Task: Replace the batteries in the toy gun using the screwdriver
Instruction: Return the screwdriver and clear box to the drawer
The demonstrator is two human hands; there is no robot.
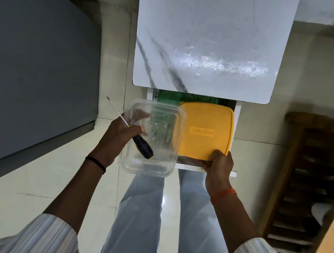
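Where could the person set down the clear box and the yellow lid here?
The marble tabletop is bare across its whole visible surface, right up to its near edge above the drawer. The drawer is crowded: the yellow lid in the right hand covers most of it, and the left hand, gripping the clear box and screwdriver, hangs over its left edge.

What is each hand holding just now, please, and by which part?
Left hand: black-handled screwdriver near the handle's top, plus clear plastic container by its left rim. Right hand: yellow square lid, near edge.
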